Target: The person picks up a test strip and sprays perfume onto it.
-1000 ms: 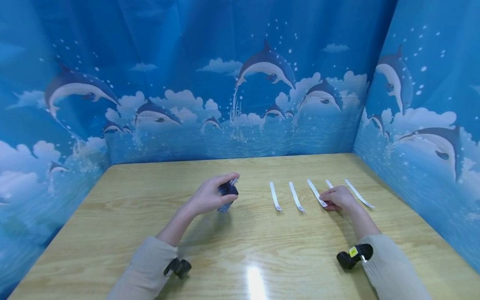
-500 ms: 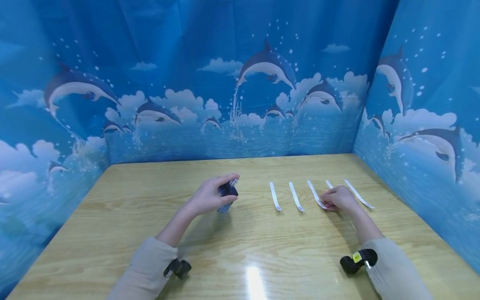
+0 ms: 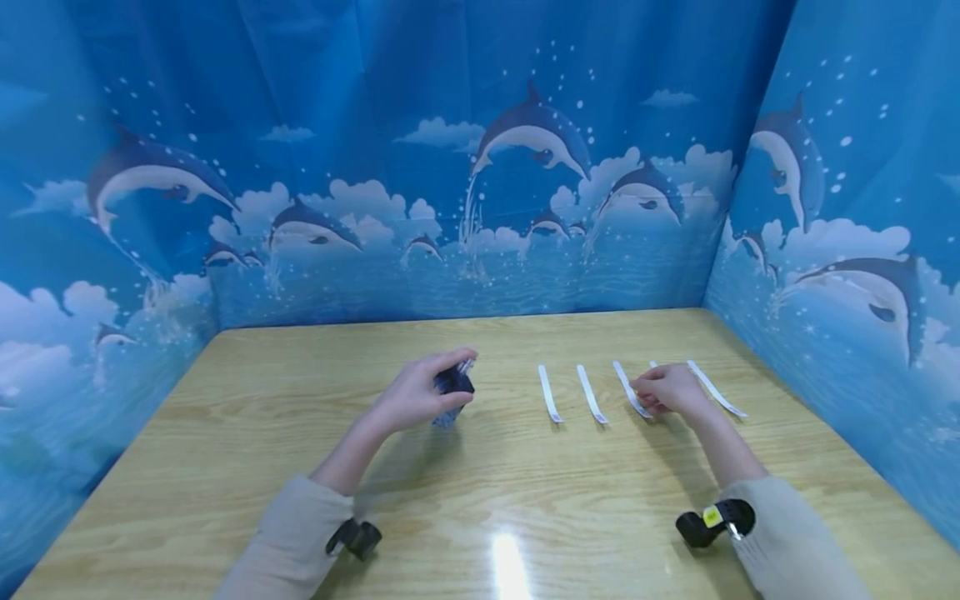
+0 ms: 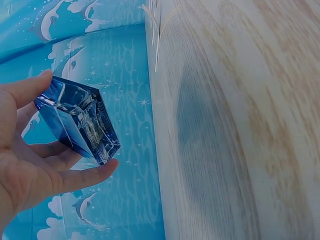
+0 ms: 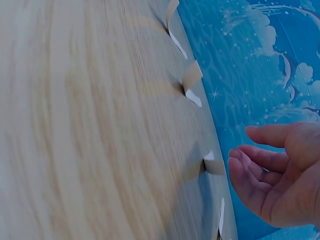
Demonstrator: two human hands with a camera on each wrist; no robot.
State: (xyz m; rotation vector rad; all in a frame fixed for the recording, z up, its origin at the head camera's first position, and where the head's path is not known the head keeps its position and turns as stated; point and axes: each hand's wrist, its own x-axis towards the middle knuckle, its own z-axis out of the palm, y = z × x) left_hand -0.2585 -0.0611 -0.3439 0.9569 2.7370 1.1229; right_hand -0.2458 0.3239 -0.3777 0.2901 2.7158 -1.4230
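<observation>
My left hand (image 3: 416,393) holds a dark blue, faceted glass bottle (image 3: 453,382) above the table, thumb on one side and fingers on the other. In the left wrist view the bottle (image 4: 80,120) is tilted, its thick clear glass end facing the camera. My right hand (image 3: 670,390) hovers over the near end of the middle white paper strip (image 3: 624,377). In the right wrist view its thumb is apart from the loosely bent fingers (image 5: 245,182), with nothing between them. A paper strip (image 5: 214,166) with an upturned end is close by the fingertips.
Several white paper strips lie in a row on the wooden table (image 3: 300,367): one at the left (image 3: 549,393), another beside it (image 3: 592,394), one mostly behind my right hand, and one at the far right (image 3: 716,389). Dolphin-print curtains (image 3: 360,275) stand along the back and sides.
My right fingers have come off the near end of the middle strip and risen slightly, moving a little left. That strip's end has dropped. My left hand and the bottle stay almost still.
</observation>
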